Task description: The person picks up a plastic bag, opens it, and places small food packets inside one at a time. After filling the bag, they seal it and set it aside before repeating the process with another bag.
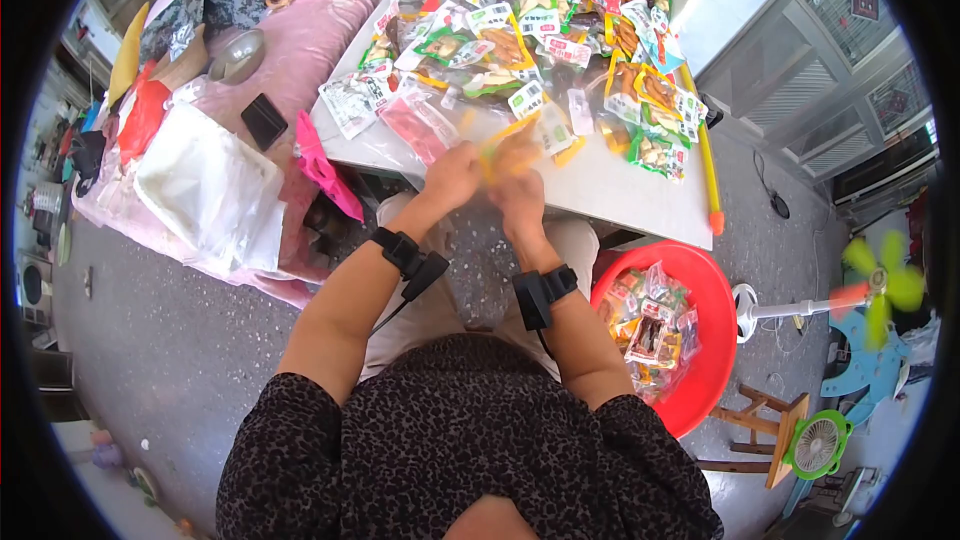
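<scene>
My left hand (pixel 452 176) and my right hand (pixel 520 195) meet at the near edge of a white table (pixel 610 190). Between them they hold a yellow snack packet (pixel 510 148), which is blurred. Each wrist carries a black band. A big heap of small snack packets (pixel 545 20) in yellow, green and red wrappers covers the table beyond my hands.
A red basin (pixel 712 340) with several packets stands on the floor at my right. A pink bed (pixel 290 50) with bags, a black phone (pixel 263 121) and clothes lies at the left. A green fan (pixel 880 285), a small fan (pixel 818 443) and a wooden stool (pixel 765 420) stand at the right.
</scene>
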`<state>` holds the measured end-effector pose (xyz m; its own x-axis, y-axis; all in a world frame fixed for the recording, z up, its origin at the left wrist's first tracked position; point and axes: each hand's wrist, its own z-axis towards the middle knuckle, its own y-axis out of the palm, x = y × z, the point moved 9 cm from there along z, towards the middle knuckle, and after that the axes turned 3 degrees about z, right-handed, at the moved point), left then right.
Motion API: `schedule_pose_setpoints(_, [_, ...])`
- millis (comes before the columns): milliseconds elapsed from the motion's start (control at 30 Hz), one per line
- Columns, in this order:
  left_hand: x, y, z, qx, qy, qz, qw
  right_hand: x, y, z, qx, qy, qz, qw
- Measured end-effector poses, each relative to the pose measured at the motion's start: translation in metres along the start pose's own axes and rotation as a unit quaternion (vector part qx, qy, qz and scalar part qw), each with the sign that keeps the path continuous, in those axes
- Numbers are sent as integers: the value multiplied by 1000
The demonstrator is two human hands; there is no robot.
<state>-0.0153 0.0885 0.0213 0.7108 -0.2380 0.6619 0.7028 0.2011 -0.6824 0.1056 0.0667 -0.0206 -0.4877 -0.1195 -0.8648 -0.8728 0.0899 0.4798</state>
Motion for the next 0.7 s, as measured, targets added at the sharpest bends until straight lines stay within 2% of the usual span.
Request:
schedule_pose_setpoints(33, [3, 3, -1, -29, -1, 11, 1000, 3, 0, 3, -14, 11, -17, 1000])
schedule_pose_setpoints(133, [6, 10, 2, -97, -3, 53, 994, 8, 9, 7, -126, 130, -120, 976])
schedule_pose_setpoints(233, [2, 19, 4, -131, 3, 98, 987, -6, 2, -10, -131, 212, -172, 953])
schedule_pose_setpoints(333, [5, 19, 5, -140, 12, 126, 982, -24, -45, 13, -66, 153, -227, 959])
schedule_pose_setpoints(433, [3, 26, 3, -147, 10, 143, 979, -72, -81, 29, 55, -46, -320, 945])
schedule_pose_setpoints(467, [5, 24, 3, -149, 4, 141, 979, -82, -87, 39, 63, -103, -417, 901])
schedule_pose_setpoints(533, [6, 22, 4, -148, -3, 139, 979, -97, -84, 57, 72, -211, -591, 775])
schedule_pose_setpoints(633, [3, 22, 4, -139, -2, 136, 981, -82, -86, 70, 71, -95, -521, 845])
schedule_pose_setpoints(700, [3, 21, 4, -129, 5, 133, 983, -77, -65, 59, -11, 10, -419, 908])
